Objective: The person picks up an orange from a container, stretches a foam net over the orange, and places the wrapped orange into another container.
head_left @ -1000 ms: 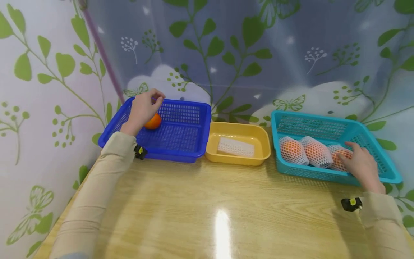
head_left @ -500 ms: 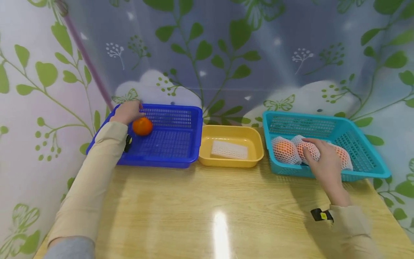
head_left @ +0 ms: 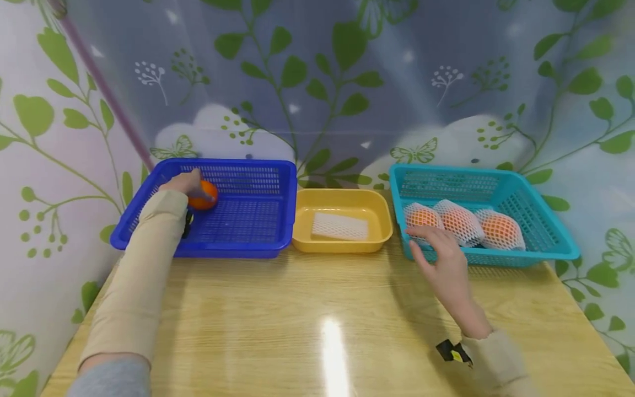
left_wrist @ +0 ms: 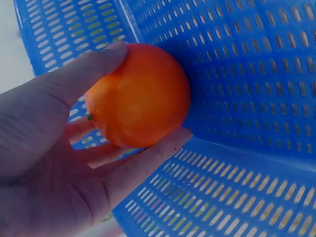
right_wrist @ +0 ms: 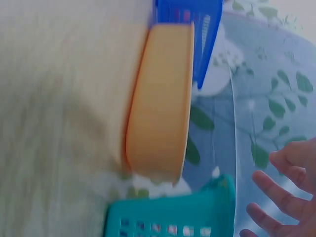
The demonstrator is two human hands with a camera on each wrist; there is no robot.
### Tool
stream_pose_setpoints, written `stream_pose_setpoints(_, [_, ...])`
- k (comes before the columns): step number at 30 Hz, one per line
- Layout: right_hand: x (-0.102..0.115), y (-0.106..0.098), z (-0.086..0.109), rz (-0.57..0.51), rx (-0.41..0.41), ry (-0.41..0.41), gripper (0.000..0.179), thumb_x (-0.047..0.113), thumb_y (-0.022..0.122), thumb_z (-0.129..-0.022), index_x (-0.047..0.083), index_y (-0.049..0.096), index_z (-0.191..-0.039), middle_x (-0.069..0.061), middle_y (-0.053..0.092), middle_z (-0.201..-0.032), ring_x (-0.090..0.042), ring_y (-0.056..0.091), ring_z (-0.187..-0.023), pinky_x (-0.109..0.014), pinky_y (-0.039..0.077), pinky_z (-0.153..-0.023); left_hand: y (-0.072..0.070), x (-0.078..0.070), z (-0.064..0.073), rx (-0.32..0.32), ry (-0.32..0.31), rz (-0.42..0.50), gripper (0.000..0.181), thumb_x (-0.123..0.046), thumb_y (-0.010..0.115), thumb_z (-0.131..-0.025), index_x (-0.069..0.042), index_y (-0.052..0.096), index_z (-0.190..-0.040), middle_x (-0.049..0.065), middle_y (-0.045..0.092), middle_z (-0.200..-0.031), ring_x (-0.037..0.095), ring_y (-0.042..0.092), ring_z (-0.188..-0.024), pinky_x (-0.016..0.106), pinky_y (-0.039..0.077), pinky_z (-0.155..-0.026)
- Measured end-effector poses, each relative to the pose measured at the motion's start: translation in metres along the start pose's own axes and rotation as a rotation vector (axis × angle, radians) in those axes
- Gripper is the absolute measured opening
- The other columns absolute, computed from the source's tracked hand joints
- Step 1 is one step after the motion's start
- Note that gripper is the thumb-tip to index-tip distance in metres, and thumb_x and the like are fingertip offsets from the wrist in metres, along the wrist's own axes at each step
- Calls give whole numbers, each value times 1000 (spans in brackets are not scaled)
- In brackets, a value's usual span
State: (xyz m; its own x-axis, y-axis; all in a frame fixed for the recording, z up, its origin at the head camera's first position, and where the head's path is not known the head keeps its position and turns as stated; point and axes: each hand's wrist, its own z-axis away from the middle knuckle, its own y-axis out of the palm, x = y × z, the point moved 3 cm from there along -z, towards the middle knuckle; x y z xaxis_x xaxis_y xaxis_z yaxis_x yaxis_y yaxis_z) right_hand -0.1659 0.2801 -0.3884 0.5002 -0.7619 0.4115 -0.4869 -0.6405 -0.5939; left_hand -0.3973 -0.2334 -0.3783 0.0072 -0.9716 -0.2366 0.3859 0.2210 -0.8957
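Observation:
My left hand reaches into the blue basket at the left. In the left wrist view its thumb lies on top of an orange and its fingers pass beneath, so the hand holds the fruit against the basket's slotted wall. My right hand hovers by the front left corner of the teal basket, fingers spread and holding nothing. Several oranges in white foam nets, among them a netted orange, lie in that basket; the leftmost is partly behind the right hand.
Between the baskets stands a yellow tray with a flat white foam net in it. All three containers line the back of the wooden table, against a leaf-patterned curtain.
My left hand has come down onto the orange in the blue basket. My right hand has moved left across the teal basket, from the rightmost netted orange to the front left corner.

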Motion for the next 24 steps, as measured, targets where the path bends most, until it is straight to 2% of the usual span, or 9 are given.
stream_pose_setpoints(3, [13,12,2,-30,15,-49,30,-6,74,-87,8,73,-113,-9,73,-112,-32,62,-110,-46,47,-99,-2,1,7,26,-4,-7,94,-37,70,-91,11,18,-152,43,27,-150,58,33,-135,70,34,-106])
stream_pose_setpoints(5, [19,20,4,-52,36,-80,29,-5,73,-87,8,73,-113,-9,73,-111,-32,62,-110,-43,46,-100,-5,-3,12,24,11,-22,91,-38,71,-90,10,22,-151,41,30,-149,57,35,-134,71,36,-104])
stream_pose_setpoints(10, [33,36,10,-112,107,-121,28,-4,73,-87,10,74,-112,-7,72,-113,-30,61,-111,-42,47,-98,-11,-23,22,-16,166,15,69,-33,71,-89,6,42,-138,34,52,-130,47,55,-112,57,50,-91])
stream_pose_setpoints(12, [38,42,12,-127,140,-133,28,-2,73,-88,11,73,-112,-5,72,-114,-30,60,-112,-44,48,-97,-12,-34,26,-20,233,58,62,-29,71,-90,7,45,-135,32,56,-122,43,59,-102,50,55,-86])
stream_pose_setpoints(14, [42,47,13,-138,169,-143,27,0,73,-89,11,73,-113,-5,72,-116,-28,60,-113,-45,49,-97,-14,-45,31,-37,277,72,63,-28,70,-91,6,46,-137,30,57,-122,41,61,-99,48,56,-83])
stream_pose_setpoints(19, [52,58,14,-166,213,-154,25,3,73,-90,13,73,-114,-3,72,-116,-25,62,-112,-43,52,-95,-16,-70,46,-135,358,67,66,-29,72,-89,6,46,-138,30,59,-122,40,59,-102,51,52,-88])
stream_pose_setpoints(24, [59,68,12,-197,221,-144,27,2,74,-90,11,72,-115,-3,73,-115,-23,66,-109,-41,54,-93,-12,-94,64,-215,404,188,71,-30,77,-87,1,40,-140,29,54,-127,42,58,-107,54,50,-94])
